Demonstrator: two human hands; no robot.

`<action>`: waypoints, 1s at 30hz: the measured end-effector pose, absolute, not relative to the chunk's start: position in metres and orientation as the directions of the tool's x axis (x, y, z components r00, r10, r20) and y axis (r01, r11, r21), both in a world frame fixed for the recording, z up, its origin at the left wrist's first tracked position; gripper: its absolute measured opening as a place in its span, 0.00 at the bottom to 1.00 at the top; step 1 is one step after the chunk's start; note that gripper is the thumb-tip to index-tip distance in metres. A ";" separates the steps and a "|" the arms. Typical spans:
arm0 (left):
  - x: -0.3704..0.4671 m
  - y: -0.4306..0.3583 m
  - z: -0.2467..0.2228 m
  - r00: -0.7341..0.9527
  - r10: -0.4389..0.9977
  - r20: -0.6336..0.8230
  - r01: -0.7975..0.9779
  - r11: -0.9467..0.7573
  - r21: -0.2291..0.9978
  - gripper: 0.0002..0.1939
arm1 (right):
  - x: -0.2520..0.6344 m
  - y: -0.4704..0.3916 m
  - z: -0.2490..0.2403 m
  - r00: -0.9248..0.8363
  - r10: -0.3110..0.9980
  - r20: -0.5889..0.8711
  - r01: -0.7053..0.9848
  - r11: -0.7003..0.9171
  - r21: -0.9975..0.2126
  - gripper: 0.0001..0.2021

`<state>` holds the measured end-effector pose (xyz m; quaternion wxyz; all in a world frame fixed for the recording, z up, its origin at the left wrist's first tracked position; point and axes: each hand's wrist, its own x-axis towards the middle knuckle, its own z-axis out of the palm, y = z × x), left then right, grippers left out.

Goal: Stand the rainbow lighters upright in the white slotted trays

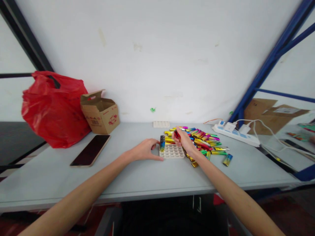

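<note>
On the tray [176, 157] — upright lighters [162, 144]

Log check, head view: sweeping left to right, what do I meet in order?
Red plastic bag, small open cardboard box, left hand, white holed tray, right hand, white power strip, larger cardboard carton.

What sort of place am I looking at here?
Probably a workbench in a small workshop: a pile of shiny, lighter-like pieces lies beside a holed white tray, with a power strip and a blue metal frame on the right.
</note>
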<state>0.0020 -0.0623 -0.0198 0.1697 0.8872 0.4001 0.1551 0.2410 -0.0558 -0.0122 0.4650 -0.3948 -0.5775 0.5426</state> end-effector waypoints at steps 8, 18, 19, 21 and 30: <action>0.002 -0.062 -0.021 0.630 0.763 0.142 0.659 -0.623 0.423 0.38 | 0.242 -0.059 -0.019 -0.163 0.987 0.003 0.031 0.009 -0.999 0.25; 0.002 -0.062 -0.020 0.630 0.765 0.137 0.659 -0.619 0.426 0.38 | 0.249 -0.064 -0.007 -0.327 0.881 0.342 0.120 0.398 -0.910 0.27; 0.002 -0.062 -0.020 0.628 0.766 0.138 0.660 -0.618 0.427 0.38 | 0.250 -0.066 -0.005 -0.342 0.856 0.388 0.186 0.466 -0.865 0.25; 0.002 -0.063 -0.019 0.624 0.768 0.142 0.660 -0.616 0.430 0.40 | 0.251 -0.070 -0.001 -0.363 0.794 0.488 0.323 0.599 -0.733 0.23; 0.003 -0.065 -0.018 0.626 0.764 0.156 0.657 -0.624 0.423 0.37 | 0.245 -0.081 -0.003 -0.433 0.767 0.473 0.458 0.639 -0.618 0.20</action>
